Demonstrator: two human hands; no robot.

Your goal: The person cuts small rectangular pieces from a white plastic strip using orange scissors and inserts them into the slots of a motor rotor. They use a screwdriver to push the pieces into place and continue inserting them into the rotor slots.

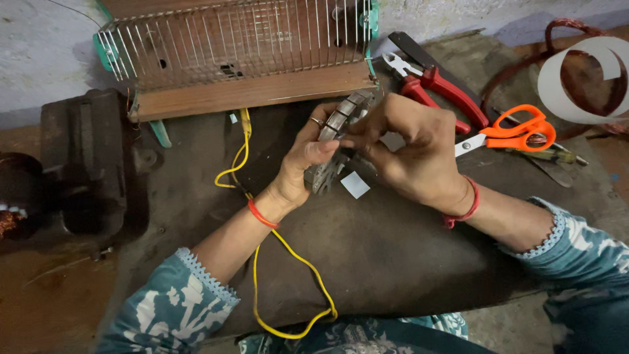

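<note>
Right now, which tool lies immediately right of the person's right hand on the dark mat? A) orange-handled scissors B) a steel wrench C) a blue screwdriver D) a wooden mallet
A: the orange-handled scissors lie on the dark mat just right of the right hand, with red-handled pliers behind them; both hands grip a grey ring-shaped metal stator core.

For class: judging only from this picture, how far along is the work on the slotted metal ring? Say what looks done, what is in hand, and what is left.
Done: unclear; the slots show no wire.
In hand: the left hand holds the slotted metal ring up on edge while the right hand pinches at its rim.
Left: a white paper piece lies on the dark mat; the scissors and red pliers lie unused.
</note>
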